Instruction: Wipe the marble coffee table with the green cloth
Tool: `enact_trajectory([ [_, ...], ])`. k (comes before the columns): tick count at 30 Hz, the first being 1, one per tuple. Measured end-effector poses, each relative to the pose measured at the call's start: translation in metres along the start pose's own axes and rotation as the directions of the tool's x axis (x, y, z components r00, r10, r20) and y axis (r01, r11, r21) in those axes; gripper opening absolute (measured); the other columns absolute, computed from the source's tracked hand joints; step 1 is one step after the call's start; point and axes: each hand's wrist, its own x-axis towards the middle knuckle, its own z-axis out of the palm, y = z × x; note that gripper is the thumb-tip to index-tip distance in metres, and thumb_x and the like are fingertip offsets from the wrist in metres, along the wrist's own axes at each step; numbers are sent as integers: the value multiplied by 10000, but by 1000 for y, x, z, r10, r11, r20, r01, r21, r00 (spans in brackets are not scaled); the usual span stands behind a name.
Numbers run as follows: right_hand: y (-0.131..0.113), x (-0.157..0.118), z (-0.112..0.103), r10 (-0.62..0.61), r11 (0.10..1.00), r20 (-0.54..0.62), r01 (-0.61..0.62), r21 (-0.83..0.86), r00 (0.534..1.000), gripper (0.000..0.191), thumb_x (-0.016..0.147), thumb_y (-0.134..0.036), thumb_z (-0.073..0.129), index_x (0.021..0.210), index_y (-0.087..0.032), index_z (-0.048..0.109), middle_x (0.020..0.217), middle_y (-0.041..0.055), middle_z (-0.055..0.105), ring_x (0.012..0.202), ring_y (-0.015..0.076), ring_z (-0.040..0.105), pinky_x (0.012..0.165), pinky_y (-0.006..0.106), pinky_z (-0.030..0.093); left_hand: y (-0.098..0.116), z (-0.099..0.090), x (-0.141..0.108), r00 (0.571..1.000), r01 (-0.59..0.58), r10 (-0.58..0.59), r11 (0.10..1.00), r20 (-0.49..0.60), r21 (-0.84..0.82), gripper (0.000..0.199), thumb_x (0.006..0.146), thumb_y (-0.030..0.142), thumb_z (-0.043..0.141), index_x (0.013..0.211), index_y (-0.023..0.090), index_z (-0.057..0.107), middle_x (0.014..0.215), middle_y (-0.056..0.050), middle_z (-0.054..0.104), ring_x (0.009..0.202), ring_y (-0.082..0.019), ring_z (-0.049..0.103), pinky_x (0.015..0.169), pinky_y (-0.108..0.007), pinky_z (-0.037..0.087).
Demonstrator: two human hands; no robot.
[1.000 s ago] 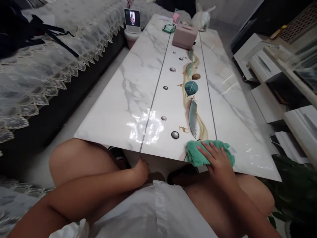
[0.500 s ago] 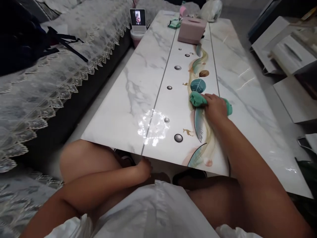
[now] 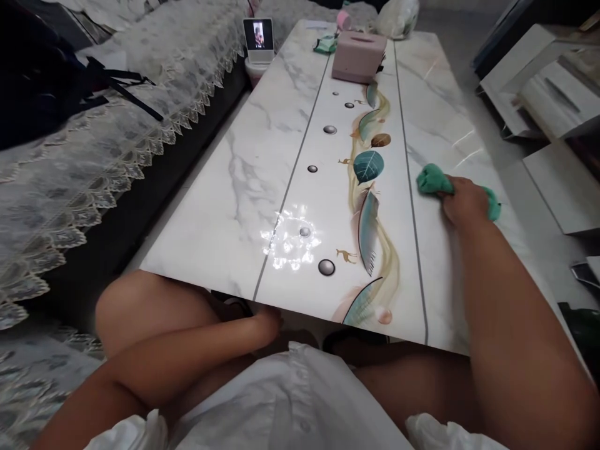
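Observation:
A long white marbled table (image 3: 244, 187) with a printed strip of leaves stretches away in front of me. On its right part, my right hand (image 3: 465, 201) is closed on a bunched green cloth (image 3: 434, 179), which sticks out on both sides of the fingers and touches the tabletop. My left hand (image 3: 269, 326) hangs low between my legs, just below the table's near edge. Its fingers are mostly in shadow and under the edge, so what they do is hidden.
A pink box (image 3: 359, 57) stands on the far part, with a green-and-white packet (image 3: 325, 44) and a plastic bag (image 3: 397, 19) near it. A lit screen (image 3: 259, 39) stands left of the table, beside a lace-covered sofa (image 3: 187, 56). White furniture (image 3: 544, 94) is at right.
My right hand has moved to the right with the green cloth, from the printed strip onto the table's right section. The view has shifted slightly; my left hand stays low.

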Motion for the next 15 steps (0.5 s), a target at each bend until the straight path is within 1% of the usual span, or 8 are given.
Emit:
enact_trajectory([
  [3, 16, -18, -2, -162, 986, 46, 164, -24, 986, 531, 1148, -270, 555, 1638, -84, 632, 1599, 243, 613, 1266, 271, 622, 946, 375, 406, 0, -3, -1, 1000, -1, 1, 1000, 31, 11, 442, 1010, 255, 740, 1429, 119, 779, 1490, -263, 690, 1377, -442, 628, 1126, -490, 486],
  [5, 24, -42, -1, -249, 965, 55, 253, -67, 967, 509, 1102, -230, 598, 1590, -113, 684, 1532, 217, 673, 1174, 273, 641, 932, 372, 428, 0, -6, -3, 999, 2, -2, 1000, 34, 11, 441, 1008, 259, 756, 1414, 87, 780, 1465, -283, 697, 1393, -455, 629, 1139, -495, 485],
  [6, 28, -59, 1, -299, 948, 54, 303, -92, 953, 505, 1067, -193, 612, 1559, -137, 712, 1492, 200, 702, 1117, 271, 647, 924, 372, 441, 0, -8, -5, 999, 2, -3, 1000, 32, 10, 437, 1008, 252, 758, 1408, 75, 780, 1459, -289, 698, 1398, -457, 632, 1148, -495, 482],
  [8, 36, -102, 6, -406, 901, 41, 408, -145, 913, 535, 997, -127, 620, 1508, -209, 756, 1424, 158, 743, 1015, 264, 645, 899, 376, 472, 0, -11, -7, 1000, -8, 8, 1000, 25, 7, 407, 1023, 253, 746, 1388, 79, 790, 1435, -276, 716, 1379, -441, 653, 1152, -488, 483],
  [11, 45, -185, 13, -550, 818, 12, 542, -193, 835, 622, 935, -112, 625, 1498, -336, 768, 1367, 111, 759, 928, 260, 633, 831, 386, 521, 1, -12, -10, 1000, -27, 27, 1000, 13, 11, 376, 1042, 266, 726, 1371, 100, 799, 1418, -255, 730, 1359, -425, 665, 1138, -490, 487],
  [13, 47, -242, 14, -607, 781, 0, 596, -188, 795, 714, 894, -118, 636, 1547, -393, 729, 1368, 96, 752, 923, 261, 638, 813, 393, 554, 2, -10, -10, 1000, -28, 27, 999, 6, 22, 378, 1048, 260, 708, 1370, 82, 794, 1418, -270, 724, 1369, -435, 650, 1156, -515, 465],
  [15, 48, -290, 12, -631, 765, -2, 621, -168, 776, 803, 852, -120, 640, 1592, -426, 686, 1365, 86, 752, 931, 264, 653, 828, 409, 585, 4, -6, -8, 1000, -23, 24, 999, -4, 36, 361, 1030, 227, 709, 1348, 85, 803, 1408, -271, 728, 1366, -437, 644, 1188, -538, 431],
])
